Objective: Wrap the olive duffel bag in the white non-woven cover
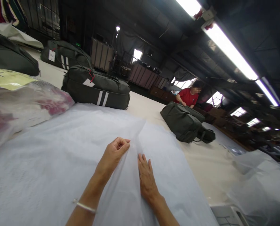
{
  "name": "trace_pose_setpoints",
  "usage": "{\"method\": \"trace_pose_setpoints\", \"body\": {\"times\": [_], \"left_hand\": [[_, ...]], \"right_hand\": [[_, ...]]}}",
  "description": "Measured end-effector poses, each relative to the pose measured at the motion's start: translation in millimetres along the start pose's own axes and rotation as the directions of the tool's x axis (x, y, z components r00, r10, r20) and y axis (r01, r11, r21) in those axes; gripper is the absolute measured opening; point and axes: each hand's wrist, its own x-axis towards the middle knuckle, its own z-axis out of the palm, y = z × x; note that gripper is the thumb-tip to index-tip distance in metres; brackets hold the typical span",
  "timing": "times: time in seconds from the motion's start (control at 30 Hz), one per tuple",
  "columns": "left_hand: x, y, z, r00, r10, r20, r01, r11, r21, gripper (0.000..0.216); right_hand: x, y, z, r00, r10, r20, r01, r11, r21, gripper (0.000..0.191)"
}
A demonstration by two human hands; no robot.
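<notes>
A large stack of thin, whitish translucent sheets [66, 157], like tissue paper or plastic film, lies spread before me. My left hand [116, 149] pinches the raised edge of the top sheet between thumb and fingers, lifting a fold along the middle. To the right of that fold, my right hand [146, 175] rests with its fingers stretched out against the sheet, gripping nothing. Just beyond the sheets sits a dark green duffel bag [83, 89] with two white stripes and a white tag [88, 83] on a red cord.
More dark green bags stand at the far left [57, 53] and on the right [181, 122] of the long pale table [144, 106]. A person in a red shirt [189, 96] handles the right ones. Clear plastic packages [41, 100] lie left; crumpled translucent film [264, 182] lies right.
</notes>
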Motion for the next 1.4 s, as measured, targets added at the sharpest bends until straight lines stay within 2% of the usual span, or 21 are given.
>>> {"method": "trace_pose_setpoints", "body": {"times": [0.07, 0.1, 0.17, 0.23, 0.33, 0.4, 0.47, 0.57, 0.67, 0.8, 0.9, 0.97, 1.0, 1.07, 1.13, 1.17, 1.27, 1.4], "left_hand": [[-2, -8, 9, 0.997, 0.073, 0.013, -0.074, 0.971, 0.227, 0.02], [-3, -16, 15, 0.994, 0.108, 0.034, -0.113, 0.925, 0.363, 0.013], [-6, -40, 26, 0.985, 0.131, 0.108, -0.17, 0.772, 0.613, 0.008], [-9, -66, 35, 0.976, 0.102, 0.19, -0.213, 0.599, 0.772, 0.027], [-14, -91, 41, 0.96, 0.086, 0.266, -0.277, 0.431, 0.859, 0.052], [-16, -96, 40, 0.947, 0.082, 0.311, -0.318, 0.379, 0.869, 0.056], [-16, -94, 39, 0.94, 0.059, 0.336, -0.335, 0.344, 0.877, 0.059], [-16, -89, 39, 0.936, 0.022, 0.352, -0.341, 0.306, 0.889, 0.064], [-16, -85, 41, 0.934, 0.016, 0.356, -0.344, 0.299, 0.89, 0.068], [-16, -82, 43, 0.93, 0.011, 0.367, -0.351, 0.318, 0.881, 0.069], [-17, -84, 44, 0.923, -0.001, 0.386, -0.363, 0.338, 0.868, 0.072], [-18, -89, 43, 0.922, 0.01, 0.388, -0.367, 0.351, 0.862, 0.075], [-18, -91, 42, 0.922, 0.018, 0.388, -0.369, 0.353, 0.86, 0.077], [-19, -94, 41, 0.919, 0.024, 0.393, -0.376, 0.349, 0.859, 0.079], [-19, -95, 41, 0.916, 0.009, 0.402, -0.381, 0.338, 0.861, 0.079], [-19, -94, 41, 0.915, -0.001, 0.405, -0.381, 0.333, 0.863, 0.078], [-20, -91, 42, 0.915, -0.026, 0.402, -0.372, 0.325, 0.869, 0.077], [-20, -93, 44, 0.923, -0.009, 0.385, -0.363, 0.315, 0.877, 0.078]], "right_hand": [[-1, -11, 7, 1.0, 0.007, -0.007, -0.007, 1.0, -0.03, 0.054], [-2, -14, 10, 1.0, 0.022, -0.019, -0.022, 0.999, -0.029, 0.054], [-1, -13, 12, 0.997, 0.051, -0.059, -0.05, 0.999, 0.02, 0.052], [2, -4, 6, 0.987, 0.107, -0.123, -0.092, 0.988, 0.122, 0.047], [8, 25, -13, 0.95, 0.235, -0.207, -0.183, 0.953, 0.242, 0.049], [11, 49, -25, 0.946, 0.245, -0.213, -0.206, 0.96, 0.19, 0.052], [11, 71, -29, 0.968, 0.188, -0.167, -0.182, 0.982, 0.047, 0.055], [8, 88, -23, 0.984, 0.156, -0.089, -0.168, 0.974, -0.153, 0.057], [9, 88, -11, 0.973, 0.204, -0.107, -0.225, 0.942, -0.249, 0.058], [23, 86, -6, 0.951, 0.272, -0.147, -0.302, 0.921, -0.246, 0.063], [39, 87, -13, 0.915, 0.374, -0.15, -0.399, 0.894, -0.206, 0.068], [46, 83, -21, 0.892, 0.406, -0.197, -0.441, 0.877, -0.19, 0.066], [48, 79, -24, 0.895, 0.381, -0.231, -0.425, 0.885, -0.187, 0.063], [46, 68, -26, 0.929, 0.257, -0.266, -0.313, 0.929, -0.197, 0.057], [41, 57, -23, 0.968, 0.131, -0.213, -0.176, 0.963, -0.205, 0.053], [37, 52, -20, 0.979, 0.109, -0.173, -0.144, 0.969, -0.201, 0.052], [29, 47, -9, 0.981, 0.168, -0.095, -0.183, 0.967, -0.179, 0.054], [30, 51, -4, 0.969, 0.237, -0.071, -0.247, 0.946, -0.209, 0.059]]}}
